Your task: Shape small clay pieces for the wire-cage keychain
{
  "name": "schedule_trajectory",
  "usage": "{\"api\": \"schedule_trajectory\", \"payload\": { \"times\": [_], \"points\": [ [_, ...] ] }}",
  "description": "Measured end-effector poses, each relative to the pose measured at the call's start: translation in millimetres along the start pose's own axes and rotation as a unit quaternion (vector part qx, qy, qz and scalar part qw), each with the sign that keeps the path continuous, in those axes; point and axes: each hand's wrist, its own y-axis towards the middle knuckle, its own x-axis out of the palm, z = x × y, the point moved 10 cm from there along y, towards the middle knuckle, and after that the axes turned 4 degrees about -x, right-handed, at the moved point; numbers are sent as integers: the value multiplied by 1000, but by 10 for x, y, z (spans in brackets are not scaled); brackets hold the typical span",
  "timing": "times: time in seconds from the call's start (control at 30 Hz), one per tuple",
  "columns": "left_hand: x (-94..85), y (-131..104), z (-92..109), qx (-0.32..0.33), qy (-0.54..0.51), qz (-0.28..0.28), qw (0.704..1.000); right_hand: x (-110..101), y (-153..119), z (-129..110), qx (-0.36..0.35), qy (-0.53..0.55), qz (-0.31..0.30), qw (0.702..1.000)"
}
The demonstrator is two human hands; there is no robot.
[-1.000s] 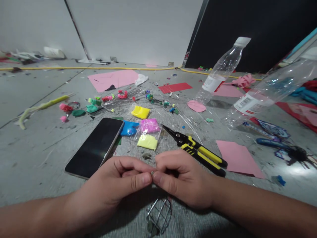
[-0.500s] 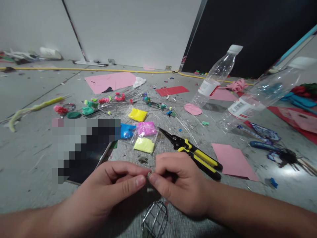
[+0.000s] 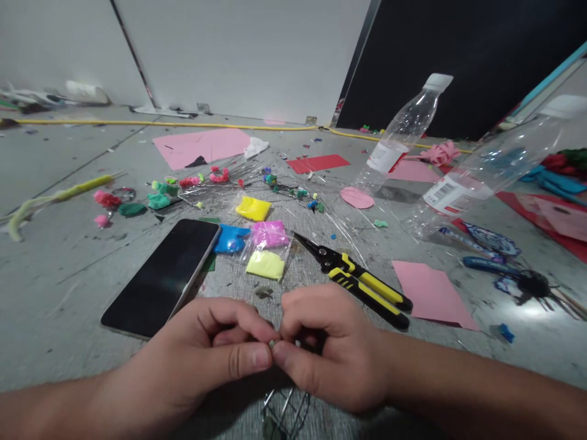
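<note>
My left hand (image 3: 220,360) and my right hand (image 3: 330,348) meet at the fingertips, thumbs against index fingers. Pinched between them is a tiny pale greenish piece (image 3: 273,343), mostly covered by the fingers; its kind cannot be made out. Just below the hands a small wire frame of crossed silver wires (image 3: 287,409) lies on the grey surface, with a dark green lump (image 3: 271,429) at its near end. Beyond the fingers lies a flattened grey-green scrap (image 3: 263,292). Yellow-and-black pliers (image 3: 367,287) rest past my right hand.
A phone (image 3: 160,278) lies at left. Bagged clay, yellow (image 3: 254,208), pink (image 3: 270,233), pale yellow (image 3: 265,265) and blue (image 3: 232,238), sits ahead. Two tilted-looking plastic bottles (image 3: 387,156) stand at right. Pink paper (image 3: 433,293), wires and coloured clay bits are scattered around.
Both hands have come slightly lower and closer together, covering more of the wire frame. The small piece stays between the fingertips. The view has shifted slightly.
</note>
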Motion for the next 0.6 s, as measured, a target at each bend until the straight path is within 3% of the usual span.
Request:
{"api": "schedule_trajectory", "payload": {
  "times": [0.6],
  "points": [
    [-57,-9,42,16,10,41,999,-104,-16,57,47,12,51,998]
  ]
}}
